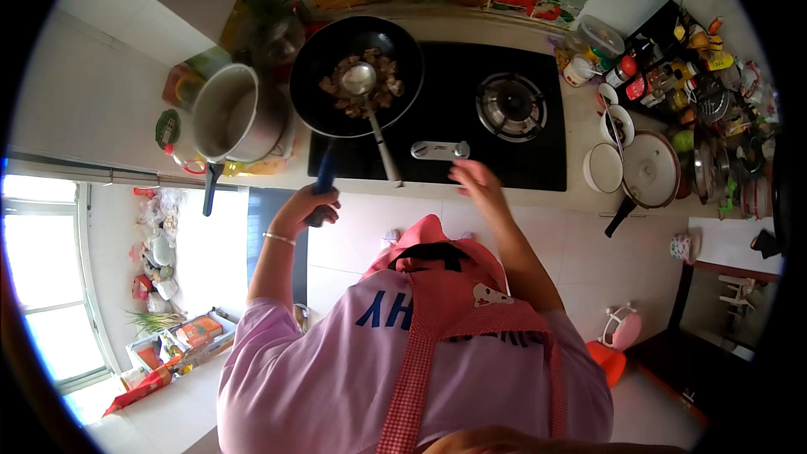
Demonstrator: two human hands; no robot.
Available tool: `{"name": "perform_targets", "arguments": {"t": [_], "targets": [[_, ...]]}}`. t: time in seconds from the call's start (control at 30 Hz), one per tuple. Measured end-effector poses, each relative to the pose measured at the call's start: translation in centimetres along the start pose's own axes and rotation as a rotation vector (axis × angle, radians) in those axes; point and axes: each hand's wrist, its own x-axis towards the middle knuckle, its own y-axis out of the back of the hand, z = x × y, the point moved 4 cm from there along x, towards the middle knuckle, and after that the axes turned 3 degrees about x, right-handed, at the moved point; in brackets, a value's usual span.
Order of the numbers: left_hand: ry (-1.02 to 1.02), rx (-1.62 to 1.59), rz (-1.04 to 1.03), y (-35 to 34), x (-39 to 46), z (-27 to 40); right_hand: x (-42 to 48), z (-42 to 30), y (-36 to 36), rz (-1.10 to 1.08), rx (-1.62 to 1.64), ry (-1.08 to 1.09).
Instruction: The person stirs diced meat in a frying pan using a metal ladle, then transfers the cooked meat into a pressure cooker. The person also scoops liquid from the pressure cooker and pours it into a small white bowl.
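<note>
My left hand [307,207] is closed around the dark handle [325,176] of a black wok [394,44] on the left side of the gas stove. Browned chunks of meat [386,68] lie in the wok. A metal ladle [376,126] rests bowl-down on the meat, its handle hanging over the wok's rim toward me. My right hand [480,186] hovers at the stove's front edge, just below the right knob [462,150], holding nothing. Its fingers are slightly bent and somewhat blurred; I cannot tell whether they touch the control panel [435,151].
A bare burner [511,106] sits to the right on the black glass cooktop [441,88]. Left of the wok stands a deep pot [227,113], its handle jutting past the counter. White bowls [603,168], a lidded pan [649,167] and several seasoning bottles [656,85] crowd the right side.
</note>
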Motion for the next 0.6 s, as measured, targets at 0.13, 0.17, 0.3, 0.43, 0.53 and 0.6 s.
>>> {"name": "perform_targets", "arguments": {"t": [0.13, 0.17, 0.3, 0.43, 0.53, 0.6], "targets": [[0.088, -0.376, -0.221, 0.6, 1.9, -1.6, 2.3, -2.1, -13.8, -0.206, 0.146, -0.378], [0.065, -0.429, -0.284, 0.4, 2.1, -2.1, 2.3, -3.0, -16.0, -0.211, 0.193, -0.449], [-0.039, -0.431, -0.329, 0.3, 0.3, 0.1, 3.8, -1.6, -16.6, -0.181, 0.372, -0.329], [0.045, -0.249, -0.386, 4.7, -5.7, 0.4, -2.9, -6.9, -13.5, -0.037, 0.252, -0.207], [0.025, -0.296, -0.357, 3.1, -5.4, 2.1, -5.6, -9.6, -13.3, 0.046, 0.209, -0.176], [0.013, -0.42, -0.346, 0.9, -3.0, 2.5, -6.1, -10.6, -13.1, 0.022, 0.194, -0.123]]}}
